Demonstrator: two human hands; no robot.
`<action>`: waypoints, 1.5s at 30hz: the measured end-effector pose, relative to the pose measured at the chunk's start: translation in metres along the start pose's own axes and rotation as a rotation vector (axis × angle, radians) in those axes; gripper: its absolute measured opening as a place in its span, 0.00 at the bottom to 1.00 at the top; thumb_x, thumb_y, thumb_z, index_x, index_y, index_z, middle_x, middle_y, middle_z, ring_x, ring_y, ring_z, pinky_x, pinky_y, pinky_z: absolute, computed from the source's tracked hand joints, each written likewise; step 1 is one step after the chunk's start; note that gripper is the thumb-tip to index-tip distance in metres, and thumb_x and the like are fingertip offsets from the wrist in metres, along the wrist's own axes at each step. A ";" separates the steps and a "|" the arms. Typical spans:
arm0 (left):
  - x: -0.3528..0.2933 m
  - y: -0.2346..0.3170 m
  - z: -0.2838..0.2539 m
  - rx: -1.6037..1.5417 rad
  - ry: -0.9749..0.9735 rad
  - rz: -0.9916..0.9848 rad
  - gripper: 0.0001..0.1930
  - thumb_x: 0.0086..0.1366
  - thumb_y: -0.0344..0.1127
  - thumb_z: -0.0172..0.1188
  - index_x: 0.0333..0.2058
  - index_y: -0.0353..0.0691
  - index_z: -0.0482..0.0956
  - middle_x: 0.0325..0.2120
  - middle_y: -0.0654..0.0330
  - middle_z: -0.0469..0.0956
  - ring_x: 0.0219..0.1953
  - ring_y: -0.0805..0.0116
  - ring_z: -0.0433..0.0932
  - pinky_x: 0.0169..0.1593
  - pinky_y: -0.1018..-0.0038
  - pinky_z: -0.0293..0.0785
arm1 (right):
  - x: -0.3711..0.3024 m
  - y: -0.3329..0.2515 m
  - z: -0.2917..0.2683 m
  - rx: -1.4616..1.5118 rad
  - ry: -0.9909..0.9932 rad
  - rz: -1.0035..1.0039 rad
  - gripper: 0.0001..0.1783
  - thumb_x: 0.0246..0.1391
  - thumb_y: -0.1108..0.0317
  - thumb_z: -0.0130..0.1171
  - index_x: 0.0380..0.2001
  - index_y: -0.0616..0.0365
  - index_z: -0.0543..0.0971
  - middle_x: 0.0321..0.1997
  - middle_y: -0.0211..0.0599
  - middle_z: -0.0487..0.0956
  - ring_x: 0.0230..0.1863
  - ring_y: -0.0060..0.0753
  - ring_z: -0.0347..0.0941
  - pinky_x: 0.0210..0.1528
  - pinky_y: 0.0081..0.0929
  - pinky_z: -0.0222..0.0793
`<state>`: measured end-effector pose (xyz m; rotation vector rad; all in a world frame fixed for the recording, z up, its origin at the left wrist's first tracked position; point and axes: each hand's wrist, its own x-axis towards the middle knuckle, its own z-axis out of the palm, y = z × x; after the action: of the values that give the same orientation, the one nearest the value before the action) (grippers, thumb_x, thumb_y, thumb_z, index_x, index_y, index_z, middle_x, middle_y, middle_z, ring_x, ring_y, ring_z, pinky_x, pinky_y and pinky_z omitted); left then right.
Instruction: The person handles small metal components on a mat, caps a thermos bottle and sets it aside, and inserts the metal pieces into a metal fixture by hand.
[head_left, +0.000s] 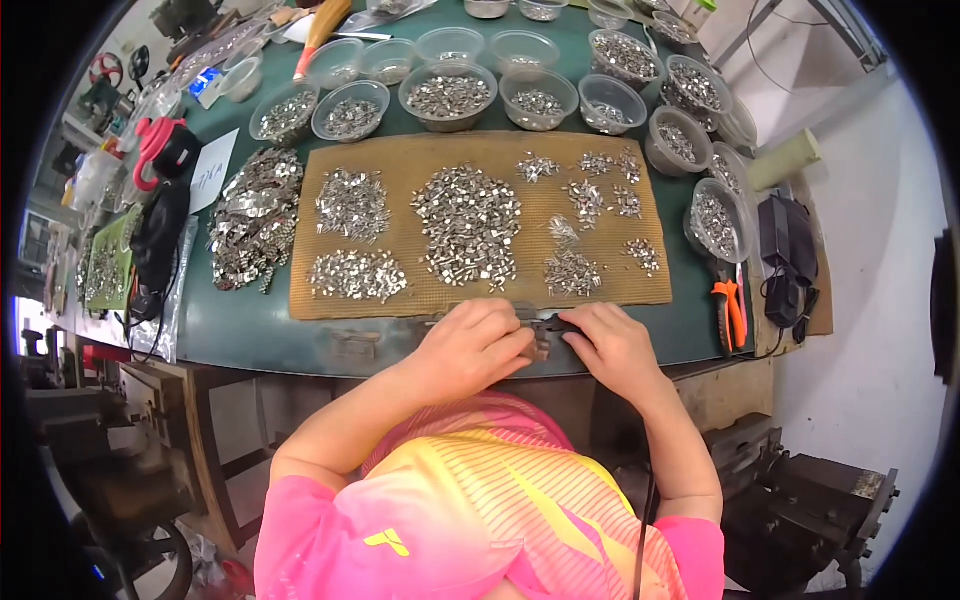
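At the front edge of the green table, my left hand (472,343) is closed, its fingers curled over a small piece that they hide. Just to its right, the fingers of my right hand (612,345) pinch the end of a dark, narrow metal tool (554,324), whose kind I cannot make out. The tool lies in the gap between both hands. Right beyond them is a tan ribbed mat (470,308) bearing separate heaps of small shiny metal pieces. The largest heap (466,225) is in the middle, with a heap of thin pieces (572,272) nearer my right hand.
Clear plastic bowls (447,95) of metal parts line the far and right sides. Left of the mat lies a mound of silvery linked pieces (256,220). Orange-handled pliers (731,315) rest at the right edge. A red-and-black container (165,152) stands far left.
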<state>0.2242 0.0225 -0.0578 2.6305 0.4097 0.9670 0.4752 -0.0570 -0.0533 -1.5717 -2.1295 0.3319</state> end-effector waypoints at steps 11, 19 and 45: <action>-0.023 -0.010 -0.013 0.125 -0.023 -0.239 0.26 0.53 0.39 0.76 0.51 0.38 0.81 0.40 0.56 0.76 0.46 0.52 0.76 0.51 0.58 0.75 | 0.009 0.015 -0.002 -0.030 0.015 -0.112 0.13 0.52 0.70 0.69 0.42 0.56 0.81 0.37 0.34 0.82 0.37 0.41 0.79 0.37 0.36 0.76; -0.058 -0.017 -0.019 0.222 0.031 -0.357 0.25 0.53 0.39 0.75 0.50 0.40 0.83 0.39 0.59 0.76 0.44 0.55 0.75 0.48 0.61 0.75 | 0.021 0.005 0.002 0.245 -0.057 -0.054 0.10 0.54 0.68 0.71 0.37 0.56 0.81 0.29 0.38 0.82 0.32 0.43 0.81 0.34 0.35 0.75; -0.059 -0.015 -0.038 -0.003 0.048 -0.353 0.19 0.54 0.31 0.74 0.44 0.38 0.80 0.39 0.56 0.77 0.42 0.53 0.77 0.44 0.61 0.76 | 0.052 -0.014 -0.020 0.383 -0.609 0.174 0.28 0.58 0.61 0.69 0.61 0.51 0.75 0.31 0.31 0.83 0.30 0.32 0.80 0.33 0.30 0.74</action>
<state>0.1535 0.0220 -0.0704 2.4199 0.8477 0.9096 0.4616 -0.0136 -0.0182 -1.5502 -2.1536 1.3376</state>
